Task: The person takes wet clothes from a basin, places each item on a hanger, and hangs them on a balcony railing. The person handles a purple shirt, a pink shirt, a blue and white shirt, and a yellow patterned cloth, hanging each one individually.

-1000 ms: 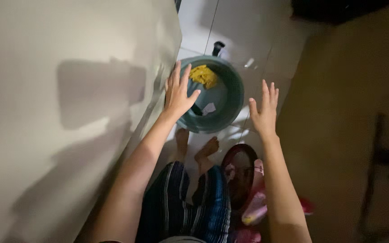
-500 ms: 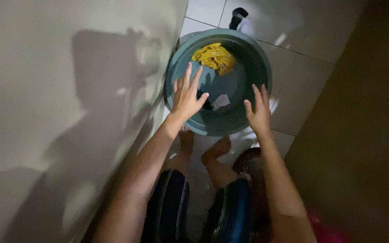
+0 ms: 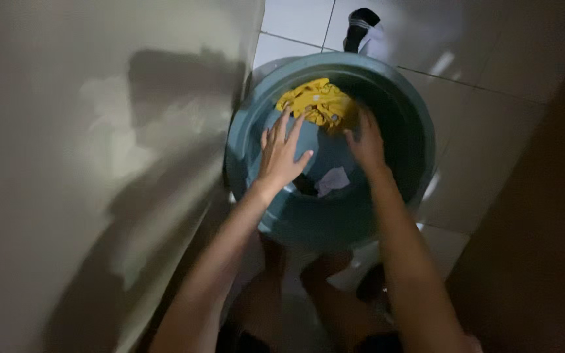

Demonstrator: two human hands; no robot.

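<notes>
Both hands reach into a teal plastic tub [image 3: 413, 124]: the left hand [image 3: 281, 155] spread open, the right hand [image 3: 365, 140] touching a crumpled yellow cloth [image 3: 318, 101] inside

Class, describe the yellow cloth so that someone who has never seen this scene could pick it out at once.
Find the big round teal basin standing on the pale tiled floor beside the wall. Inside it, at the far side, lies the crumpled yellow cloth, just beyond the left hand and at the fingertips of the right hand. It is the only bright yellow thing there; the small scrap nearer the wrists is pale.
</notes>
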